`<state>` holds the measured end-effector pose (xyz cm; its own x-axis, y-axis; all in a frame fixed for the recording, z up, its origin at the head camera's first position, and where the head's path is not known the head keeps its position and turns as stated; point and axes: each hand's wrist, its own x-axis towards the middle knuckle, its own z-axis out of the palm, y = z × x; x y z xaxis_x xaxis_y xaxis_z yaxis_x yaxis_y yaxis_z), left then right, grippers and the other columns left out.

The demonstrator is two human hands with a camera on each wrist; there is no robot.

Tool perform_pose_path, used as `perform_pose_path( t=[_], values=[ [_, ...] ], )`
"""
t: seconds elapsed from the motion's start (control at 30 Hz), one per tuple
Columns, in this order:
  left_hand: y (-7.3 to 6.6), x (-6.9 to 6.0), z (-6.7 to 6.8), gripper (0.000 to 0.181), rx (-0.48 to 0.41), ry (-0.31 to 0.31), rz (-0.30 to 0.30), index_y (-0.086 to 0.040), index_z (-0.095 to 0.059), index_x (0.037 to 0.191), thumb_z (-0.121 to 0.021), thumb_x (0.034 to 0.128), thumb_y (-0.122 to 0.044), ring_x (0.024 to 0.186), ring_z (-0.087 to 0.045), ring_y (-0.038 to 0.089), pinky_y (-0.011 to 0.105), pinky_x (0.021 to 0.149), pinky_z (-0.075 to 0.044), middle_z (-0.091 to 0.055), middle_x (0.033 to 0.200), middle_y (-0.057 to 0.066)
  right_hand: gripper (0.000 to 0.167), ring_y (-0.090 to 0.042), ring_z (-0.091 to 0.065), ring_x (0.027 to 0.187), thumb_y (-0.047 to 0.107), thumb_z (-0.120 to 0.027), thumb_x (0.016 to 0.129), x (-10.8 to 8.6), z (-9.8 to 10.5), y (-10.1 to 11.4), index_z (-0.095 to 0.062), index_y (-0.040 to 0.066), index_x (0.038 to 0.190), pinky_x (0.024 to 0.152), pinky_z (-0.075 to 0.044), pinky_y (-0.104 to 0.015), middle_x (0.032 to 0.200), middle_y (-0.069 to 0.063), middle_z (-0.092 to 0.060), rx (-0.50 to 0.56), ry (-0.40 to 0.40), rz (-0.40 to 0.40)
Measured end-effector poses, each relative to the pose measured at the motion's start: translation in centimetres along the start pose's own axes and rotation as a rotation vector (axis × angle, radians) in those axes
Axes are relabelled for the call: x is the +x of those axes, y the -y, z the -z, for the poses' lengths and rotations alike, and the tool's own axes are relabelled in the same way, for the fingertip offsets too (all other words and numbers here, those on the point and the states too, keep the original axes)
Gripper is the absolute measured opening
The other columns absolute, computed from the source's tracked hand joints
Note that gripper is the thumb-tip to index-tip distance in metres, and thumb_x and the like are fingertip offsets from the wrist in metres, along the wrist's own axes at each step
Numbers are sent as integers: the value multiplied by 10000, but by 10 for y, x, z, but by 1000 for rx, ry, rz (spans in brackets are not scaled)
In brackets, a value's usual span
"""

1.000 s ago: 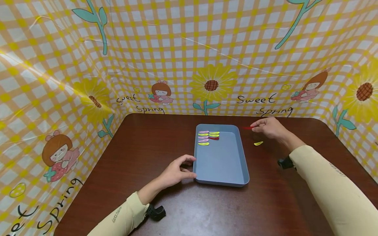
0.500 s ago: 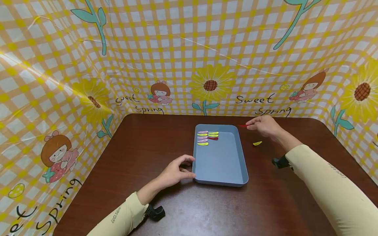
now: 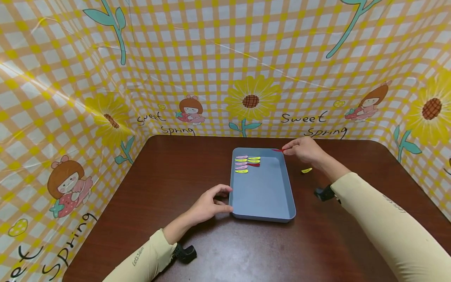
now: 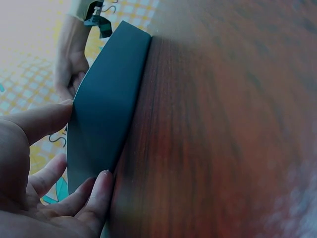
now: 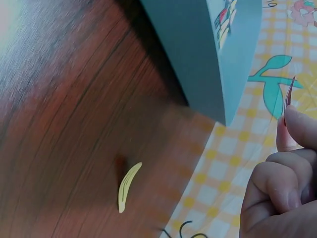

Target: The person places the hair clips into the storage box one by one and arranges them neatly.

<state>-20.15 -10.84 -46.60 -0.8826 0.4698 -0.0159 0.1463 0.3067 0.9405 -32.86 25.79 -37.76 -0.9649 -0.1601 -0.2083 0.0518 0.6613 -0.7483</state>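
Note:
Thumb and forefinger of my right hand [image 3: 304, 150] pinch a red snap hair clip [image 3: 277, 150] over the far right corner of a blue-grey tray [image 3: 264, 199]. In the right wrist view the red clip shows edge-on at the fingertips. My left hand [image 3: 208, 203] rests thumb and fingers, spread apart, against the tray's left side [image 4: 106, 99]. Inside the tray, at the far left, lie two columns of clips: pink and yellow ones [image 3: 241, 171] on the left, two yellow and one dark red clip [image 3: 254, 165] beside them.
One yellow hair clip [image 3: 306, 170] lies on the brown table [image 3: 169, 172], right of the tray and below my right forearm. A checked, flower-printed sheet [image 3: 211, 58] stands around the table's back and sides. Both wrists wear black camera mounts [image 3: 185, 253].
My right hand has moved left with the red hair clip, from beside the tray to above its far right corner. My left hand stays at the tray's side.

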Motion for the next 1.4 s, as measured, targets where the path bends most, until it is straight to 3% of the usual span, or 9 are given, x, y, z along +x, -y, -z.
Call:
perform_pose_path(
  t=[0.3,0.7,0.93,1.1,1.3,1.4],
  values=[
    [-1,-1,-1,544,9,-5,10,-138,-583,1336,-827,852,-191,1123,-608,215,293,901,-549,-601,1315,32,355,-96,-216,396,176,-654,976,-2,-10,12,-642,-30,1265,425,-239,-271,456,99,-315,66,32,-30],
    [-1,-1,2,556,24,9,0,-123,-570,1357,-814,865,-212,1162,-577,211,322,927,-535,-593,1327,40,313,-84,-212,389,167,-668,964,3,-29,23,-685,-10,1222,415,-238,-251,445,111,-308,46,30,-17],
    [0,-1,1,554,20,9,7,-135,-570,1356,-814,865,-208,1152,-577,207,320,919,-536,-592,1326,39,289,-89,-229,408,145,-688,942,8,-43,29,-713,-4,1188,421,-247,-241,554,127,-503,35,23,-26],
    [0,-1,1,551,24,9,8,-137,-571,1355,-813,867,-223,1163,-576,208,339,934,-528,-594,1333,38,279,-106,-255,410,142,-690,941,13,-54,32,-718,9,1186,426,-244,-254,565,100,-463,37,18,-56],
    [3,0,0,544,9,12,0,-136,-571,1349,-811,869,-225,1158,-582,219,330,924,-543,-594,1326,59,284,-103,-224,419,133,-703,931,15,-65,35,-721,3,1182,433,-217,-261,486,83,-294,49,23,-79],
    [4,1,0,536,14,10,-10,-133,-575,1345,-809,871,-224,1167,-577,220,328,925,-538,-595,1328,54,274,-108,-239,427,123,-714,922,15,-69,35,-731,0,1166,435,-223,-259,582,62,-437,55,8,-78]
  ],
)
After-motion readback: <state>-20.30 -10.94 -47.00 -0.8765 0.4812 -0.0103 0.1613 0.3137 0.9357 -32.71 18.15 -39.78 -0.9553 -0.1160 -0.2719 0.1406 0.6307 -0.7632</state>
